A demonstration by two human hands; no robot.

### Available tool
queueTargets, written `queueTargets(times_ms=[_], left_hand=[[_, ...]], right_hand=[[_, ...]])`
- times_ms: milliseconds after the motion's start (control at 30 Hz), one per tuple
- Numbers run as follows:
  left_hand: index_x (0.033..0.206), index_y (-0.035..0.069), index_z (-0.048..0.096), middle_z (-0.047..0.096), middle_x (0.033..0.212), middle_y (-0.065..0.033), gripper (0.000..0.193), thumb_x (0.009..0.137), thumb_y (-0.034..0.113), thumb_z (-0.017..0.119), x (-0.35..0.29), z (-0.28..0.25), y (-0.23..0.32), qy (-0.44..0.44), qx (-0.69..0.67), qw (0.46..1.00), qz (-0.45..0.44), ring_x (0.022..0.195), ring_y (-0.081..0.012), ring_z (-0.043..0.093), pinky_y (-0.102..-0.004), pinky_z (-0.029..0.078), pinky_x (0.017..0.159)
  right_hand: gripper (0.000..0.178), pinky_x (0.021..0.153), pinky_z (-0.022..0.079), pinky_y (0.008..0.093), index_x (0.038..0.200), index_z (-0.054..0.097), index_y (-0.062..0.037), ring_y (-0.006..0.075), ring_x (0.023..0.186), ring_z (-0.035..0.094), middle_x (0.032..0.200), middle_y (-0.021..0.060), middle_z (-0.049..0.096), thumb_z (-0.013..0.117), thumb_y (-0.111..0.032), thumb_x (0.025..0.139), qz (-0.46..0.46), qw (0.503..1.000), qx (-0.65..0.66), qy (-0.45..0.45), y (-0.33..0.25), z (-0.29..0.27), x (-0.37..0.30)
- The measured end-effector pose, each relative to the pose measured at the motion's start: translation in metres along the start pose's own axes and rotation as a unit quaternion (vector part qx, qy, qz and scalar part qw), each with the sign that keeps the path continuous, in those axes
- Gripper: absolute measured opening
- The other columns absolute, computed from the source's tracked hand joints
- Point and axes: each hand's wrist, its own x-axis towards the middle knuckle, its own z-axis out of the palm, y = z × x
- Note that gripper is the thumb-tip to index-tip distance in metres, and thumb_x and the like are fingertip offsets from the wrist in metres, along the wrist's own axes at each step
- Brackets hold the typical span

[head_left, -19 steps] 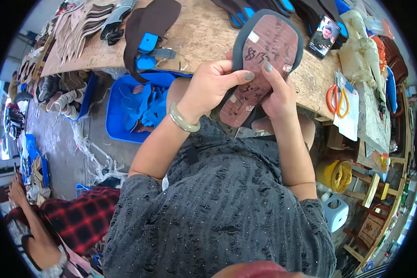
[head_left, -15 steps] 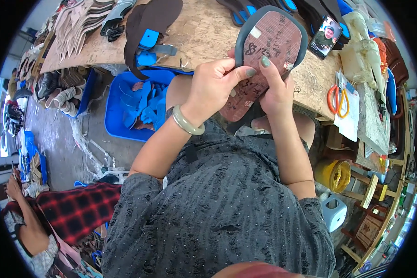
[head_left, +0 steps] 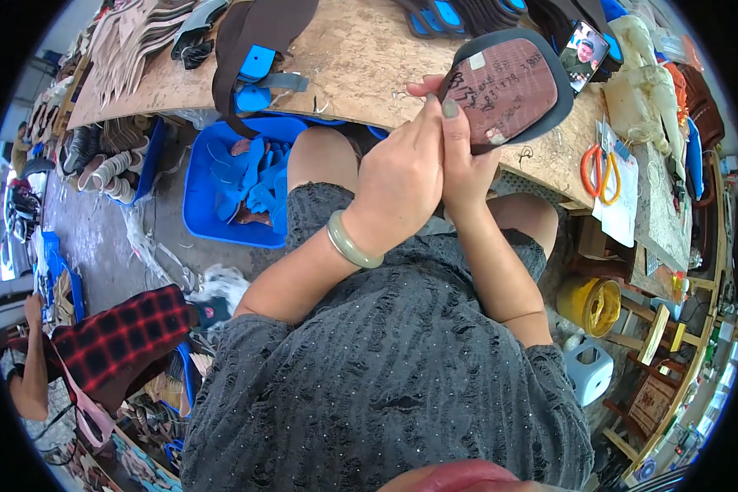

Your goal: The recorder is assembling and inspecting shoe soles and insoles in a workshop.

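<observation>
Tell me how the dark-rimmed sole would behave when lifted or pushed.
The sole is probably fairly stiff: its broad end juts beyond the left hand and right hand without visibly drooping. It seems unlikely to roll, being broad and flat. Its dark rim looks matte, so probably not very slippery.

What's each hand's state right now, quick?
Left hand: closed, holding the brown-faced sole; grip partly hidden.
Right hand: closed, holding the same sole.
</observation>
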Motion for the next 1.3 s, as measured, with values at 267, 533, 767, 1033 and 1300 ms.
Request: queueTargets(times_ms=[267,533,767,1033,1300], left_hand=[[0.102,-0.003,0.065,0.067,0.096,-0.0142,0.027,0.09,0.02,0.058,0.024,-0.044,-0.007,-0.048,-0.082,0.991,-0.089,0.087,-0.0266,0.065,-0.0334,0.051,0.078],[0.113,-0.007,0.059,0.065,0.106,-0.0137,0.049,0.102,0.035,0.034,0.045,-0.01,-0.038,-0.14,-0.492,0.814,-0.276,0.101,-0.0195,0.061,-0.0325,0.046,0.09],[0.08,0.002,0.054,0.054,0.067,-0.0039,0.041,0.1,0.037,0.044,0.033,-0.02,-0.018,-0.175,-0.513,0.774,-0.328,0.064,-0.0136,0.06,-0.0272,0.048,0.061],[0.082,0.002,0.053,0.051,0.064,-0.002,0.037,0.1,0.033,0.044,0.026,-0.011,-0.013,-0.135,-0.225,0.934,-0.243,0.061,-0.0126,0.06,-0.0284,0.045,0.054],[0.136,0.003,0.039,0.055,0.122,-0.0089,0.071,0.093,0.06,0.035,0.02,-0.015,-0.058,-0.273,-0.651,0.654,-0.272,0.114,-0.0169,0.052,-0.0349,0.043,0.097]], right_hand=[[0.042,0.071,0.05,0.0296,0.112,0.055,0.0049,0.0193,0.076,0.061,0.096,0.0142,0.063,0.046,-0.032,0.093,0.226,0.967,0.122,-0.01,-0.014,-0.05,0.024],[0.045,0.064,0.05,0.034,0.117,0.049,0.0047,0.0211,0.067,0.058,0.088,0.0167,0.061,0.041,-0.032,0.094,0.264,0.921,0.277,-0.072,-0.026,-0.044,0.022],[0.046,0.06,0.048,0.0348,0.114,0.052,0.0044,0.0204,0.063,0.057,0.084,0.0142,0.062,0.044,-0.035,0.093,0.286,0.949,0.133,0.01,-0.026,-0.032,0.009],[0.034,0.079,0.048,0.0291,0.113,0.057,0.0014,0.0165,0.086,0.062,0.1,0.0089,0.065,0.06,-0.022,0.089,0.209,0.977,0.045,0.012,-0.027,-0.028,0.007],[0.039,0.086,0.052,0.0376,0.116,0.054,0.0063,0.0272,0.096,0.065,0.107,0.0177,0.065,0.05,-0.025,0.094,0.364,0.913,0.18,-0.028,-0.022,-0.036,0.041]])
